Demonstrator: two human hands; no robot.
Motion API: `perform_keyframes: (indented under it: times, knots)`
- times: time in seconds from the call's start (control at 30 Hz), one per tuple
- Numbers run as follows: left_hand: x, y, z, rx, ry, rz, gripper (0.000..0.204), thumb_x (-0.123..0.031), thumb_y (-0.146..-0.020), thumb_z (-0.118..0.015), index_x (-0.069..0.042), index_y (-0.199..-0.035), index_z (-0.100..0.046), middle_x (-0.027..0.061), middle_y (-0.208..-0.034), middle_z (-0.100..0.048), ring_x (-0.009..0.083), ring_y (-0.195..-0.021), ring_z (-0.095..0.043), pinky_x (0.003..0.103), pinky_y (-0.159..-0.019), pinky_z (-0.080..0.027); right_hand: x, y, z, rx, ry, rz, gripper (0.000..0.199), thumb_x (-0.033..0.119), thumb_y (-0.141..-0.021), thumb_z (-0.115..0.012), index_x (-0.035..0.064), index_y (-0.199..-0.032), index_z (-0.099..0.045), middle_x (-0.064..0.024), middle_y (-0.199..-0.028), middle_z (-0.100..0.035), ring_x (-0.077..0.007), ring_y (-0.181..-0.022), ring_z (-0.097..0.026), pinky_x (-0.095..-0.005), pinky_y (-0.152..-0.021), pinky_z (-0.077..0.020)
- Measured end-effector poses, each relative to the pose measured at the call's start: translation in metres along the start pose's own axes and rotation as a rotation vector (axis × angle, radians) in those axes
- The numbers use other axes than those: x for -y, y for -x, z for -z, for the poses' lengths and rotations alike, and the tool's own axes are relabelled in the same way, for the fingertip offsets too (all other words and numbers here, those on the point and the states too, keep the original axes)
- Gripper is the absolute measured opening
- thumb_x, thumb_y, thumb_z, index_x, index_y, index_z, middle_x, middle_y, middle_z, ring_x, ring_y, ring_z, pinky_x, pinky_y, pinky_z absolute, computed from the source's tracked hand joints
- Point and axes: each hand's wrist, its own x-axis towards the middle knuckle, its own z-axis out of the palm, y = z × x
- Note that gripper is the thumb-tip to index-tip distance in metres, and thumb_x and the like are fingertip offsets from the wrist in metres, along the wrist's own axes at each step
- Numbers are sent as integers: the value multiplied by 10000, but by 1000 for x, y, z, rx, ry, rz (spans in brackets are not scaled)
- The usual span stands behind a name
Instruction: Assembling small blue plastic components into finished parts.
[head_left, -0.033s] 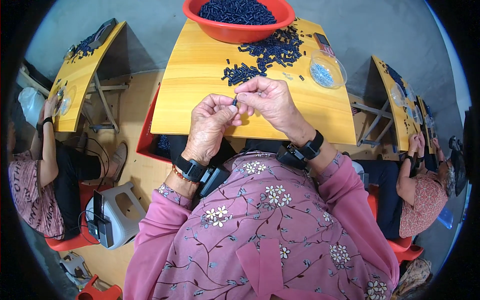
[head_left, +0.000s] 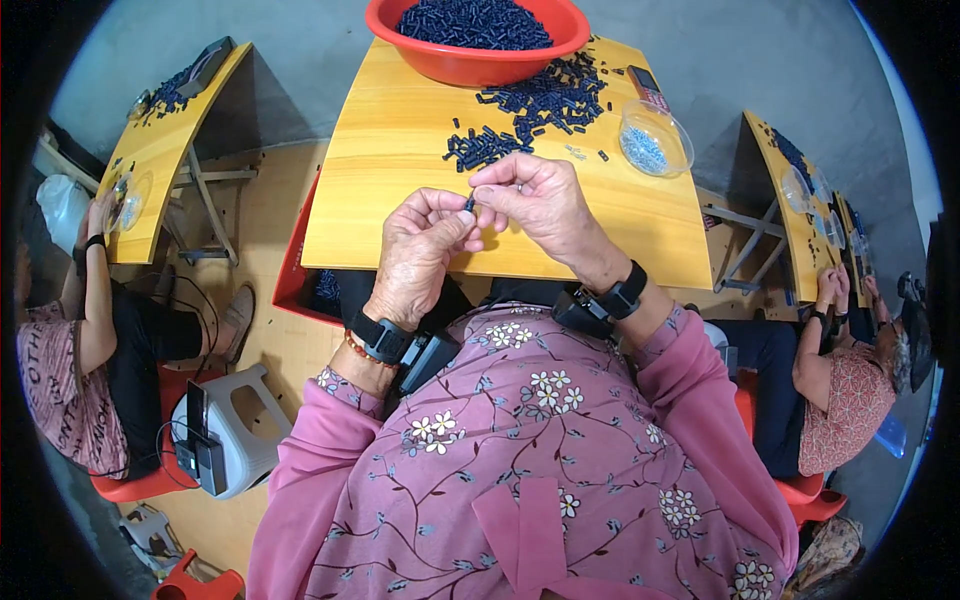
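Note:
My left hand (head_left: 425,240) is closed, pinching a small dark cylindrical piece (head_left: 469,203) upright between thumb and forefinger. Fingertips of my right hand (head_left: 535,200) press together at the piece's upper end; anything they hold is too small to make out. Both hands are above the near edge of the yellow wooden table (head_left: 390,150). Just beyond them lies a small pile of similar dark pieces (head_left: 482,148), with a larger heap (head_left: 555,98) behind it. To the right, a clear round tub (head_left: 684,158) holds many small pale-blue parts (head_left: 642,148).
A red basin (head_left: 480,68) full of dark pieces stands at the table's far side. A dark handheld device (head_left: 645,82) lies at the far right edge. Below the table's left side is a red crate (head_left: 292,285). Co-workers sit at other tables on the left (head_left: 180,150) and right (head_left: 790,215).

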Motion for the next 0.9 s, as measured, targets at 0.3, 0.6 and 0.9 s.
perform_keyframes:
  times: [0.3, 0.6, 0.9]
  knots:
    - [1, -1, 0, -13, -16, -2, 86, -38, -926, -613, -27, -1007, -590, 96, -914, -669, 159, -802, -645, 278, -706, -541, -1, -1, 0, -12, -26, -1, 119, 23, -903, -646, -54, -993, -644, -59, -794, -670, -93, -655, -646, -210, -597, -535]
    - [2, -1, -1, -17, 7, -3, 121, -3, -899, -638, -12, -1006, -581, 92, -908, -660, 157, -765, -635, 277, -687, -543, -1, 0, -1, -21, -24, 0, 98, 25, -908, -637, -51, -970, -639, -60, -780, -671, -91, -644, -648, -212, -591, -536]
    - [-1, 0, -7, -84, 2, -12, 114, 31, -889, -620, -8, -984, -571, 86, -868, -665, 131, -736, -649, 245, -655, -557, -4, 0, -2, -38, -9, 10, 102, 33, -908, -638, -52, -965, -638, -56, -762, -668, -89, -644, -649, -215, -594, -536]
